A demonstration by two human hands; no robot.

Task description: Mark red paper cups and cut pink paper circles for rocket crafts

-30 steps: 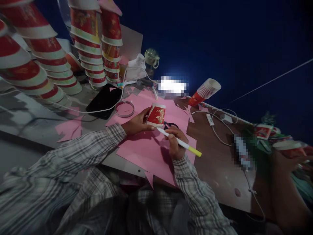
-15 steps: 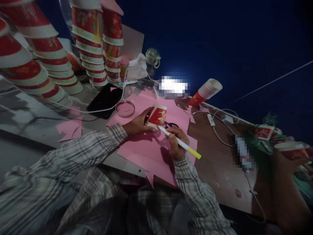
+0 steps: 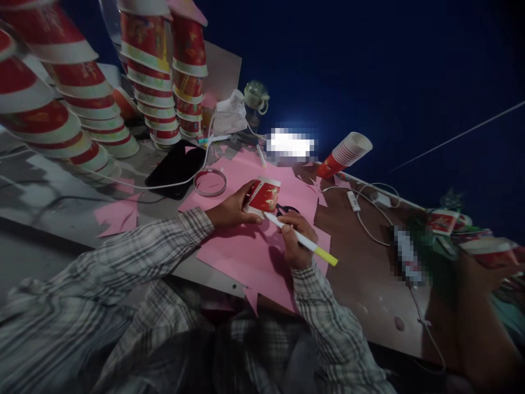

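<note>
My left hand is closed around a red and white paper cup with gold print, tilted on its side. In my right hand is a white marker with a yellow end, its tip at the cup's pale rim on the near side. Whether the tip touches the rim I cannot tell. Below both hands lie sheets of pink paper. Dark-handled scissors show partly behind the cup and my right hand.
Tall stacks of red and white cups rise at the left. A tilted cup stack stands at the back right. Around the paper are a black phone-like slab, a tape ring, a lidded bottle and white cables.
The cup in my left hand has turned very slightly. My right hand and the marker are almost where they were, with the tip still by the rim.
</note>
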